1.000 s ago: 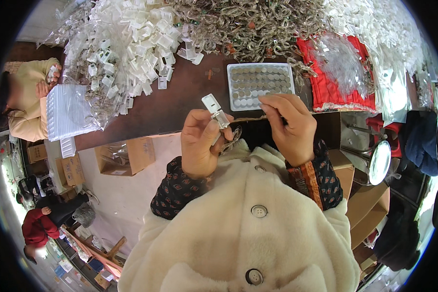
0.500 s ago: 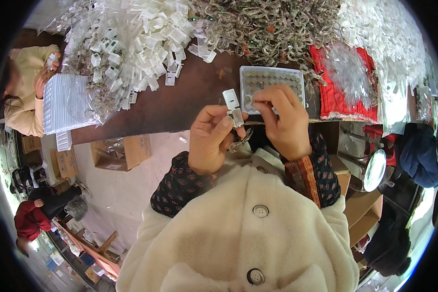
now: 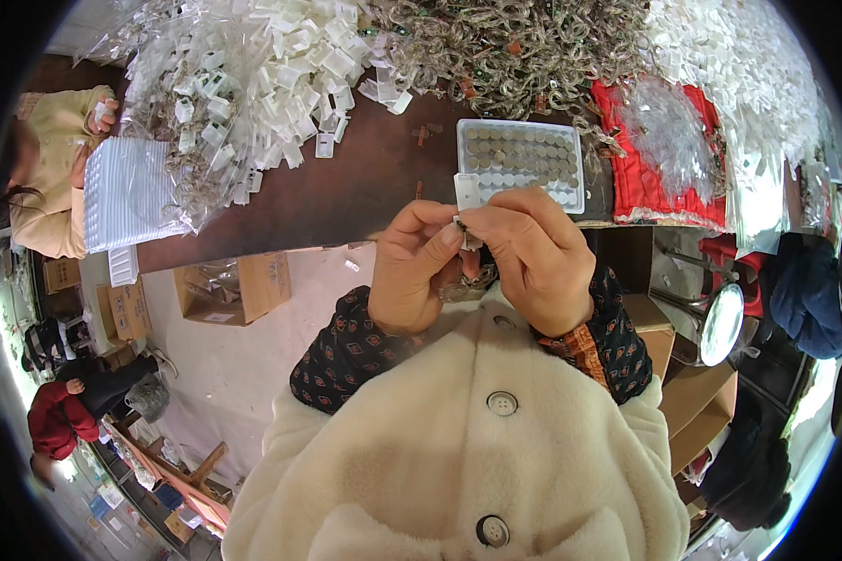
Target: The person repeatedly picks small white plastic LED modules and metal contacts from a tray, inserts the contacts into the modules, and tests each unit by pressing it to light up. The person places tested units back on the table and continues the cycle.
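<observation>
My left hand (image 3: 404,271) is closed on a small white plastic case (image 3: 467,191) with its hinged lid raised. The lid stands up above my fingertips, while the lower half is mostly covered by them. Against the case my right hand (image 3: 541,264) presses its thumb and forefinger together. Whatever lies in that pinch is hidden. Just beyond my hands, a clear plastic tray (image 3: 576,207) holds rows of round, flat, coin-shaped metal cells (image 3: 524,152). Something thin and wiry dangles below the case between my hands.
Heaps of white plastic cases (image 3: 299,70), tangled wire strings (image 3: 524,56) and a red cloth (image 3: 636,187) under clear film cover the far table (image 3: 290,201). Stacked white trays (image 3: 131,196) stand at left, near a person in a cream top (image 3: 51,215). An open carton (image 3: 262,285) is below.
My right hand has moved left from the tray's near edge to the case, and its fingertips now meet it. My left hand has shifted slightly right with the case.
</observation>
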Action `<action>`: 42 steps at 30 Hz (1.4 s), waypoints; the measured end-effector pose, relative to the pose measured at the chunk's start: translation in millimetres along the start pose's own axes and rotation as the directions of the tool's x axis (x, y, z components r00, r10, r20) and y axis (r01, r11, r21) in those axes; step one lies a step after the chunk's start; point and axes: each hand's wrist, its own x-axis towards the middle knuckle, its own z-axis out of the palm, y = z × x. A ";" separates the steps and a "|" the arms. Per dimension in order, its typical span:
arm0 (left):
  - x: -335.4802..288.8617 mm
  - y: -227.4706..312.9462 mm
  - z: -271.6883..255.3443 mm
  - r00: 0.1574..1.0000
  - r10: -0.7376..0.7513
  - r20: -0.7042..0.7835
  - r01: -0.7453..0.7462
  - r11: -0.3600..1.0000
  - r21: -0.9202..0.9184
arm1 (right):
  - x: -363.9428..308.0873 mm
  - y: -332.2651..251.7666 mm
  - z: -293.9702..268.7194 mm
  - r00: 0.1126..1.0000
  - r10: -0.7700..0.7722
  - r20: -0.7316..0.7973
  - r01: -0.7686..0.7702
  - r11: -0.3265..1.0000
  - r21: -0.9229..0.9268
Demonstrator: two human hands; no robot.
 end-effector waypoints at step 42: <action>5.6 -0.2 18.2 0.995 -0.095 -0.026 0.095 0.995 -0.004 | 2.4 -1.4 -22.7 0.995 0.098 -0.020 -0.098 0.995 0.007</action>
